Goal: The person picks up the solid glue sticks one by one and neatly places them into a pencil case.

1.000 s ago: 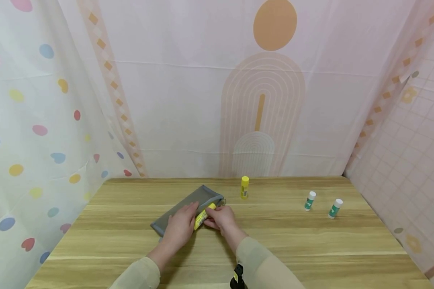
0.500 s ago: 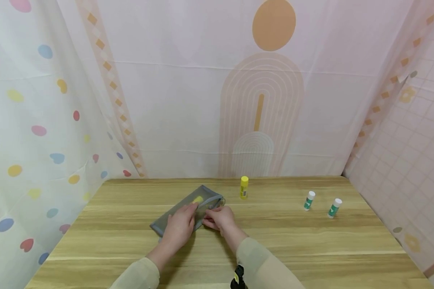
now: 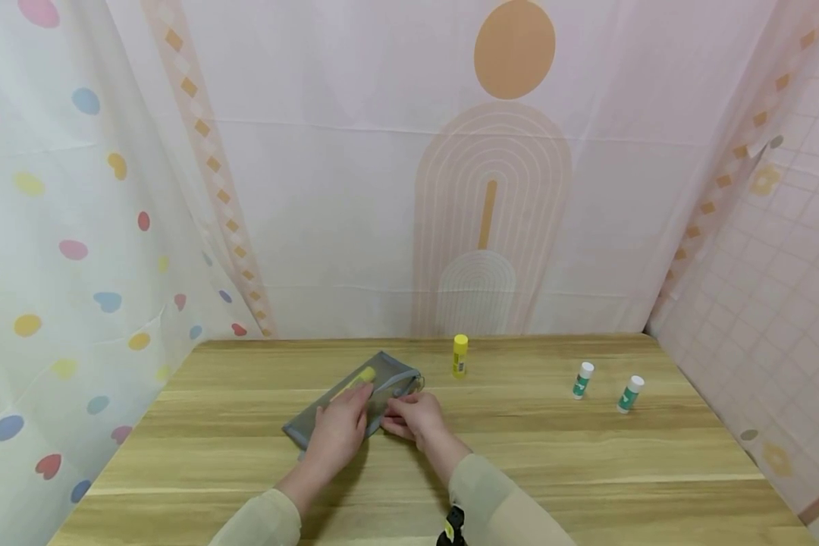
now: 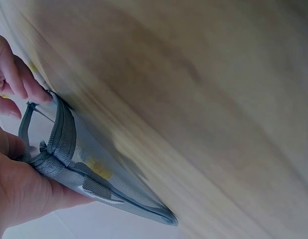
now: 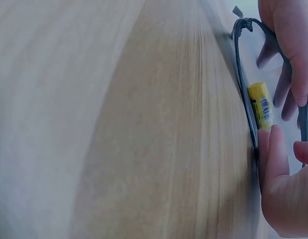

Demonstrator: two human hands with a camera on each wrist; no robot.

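A grey mesh zip pouch (image 3: pixel 327 413) lies slanted on the table under both hands, its zipped mouth spread apart. Inside it, a yellow glue stick (image 3: pixel 364 376) shows through the mesh in the head view; through the mouth, the right wrist view shows a yellow glue stick (image 5: pixel 261 104) with a barcode. My left hand (image 3: pixel 341 425) grips the pouch by its rim, thumb at the mouth and fingers spread along the mesh. At the near right end of the mouth, my right hand (image 3: pixel 415 415) holds the opposite rim between thumb and fingers.
Another yellow glue stick (image 3: pixel 460 356) stands upright behind the pouch. Farther right stand two white-capped green glue sticks, one (image 3: pixel 583 381) left of the other (image 3: pixel 631 394). Printed curtains (image 3: pixel 341 189) hang around the wooden table (image 3: pixel 553 470).
The yellow glue stick, first lying at the pouch mouth between the hands, has slid away to the upper left into the pouch. Both hands stay nearly in place.
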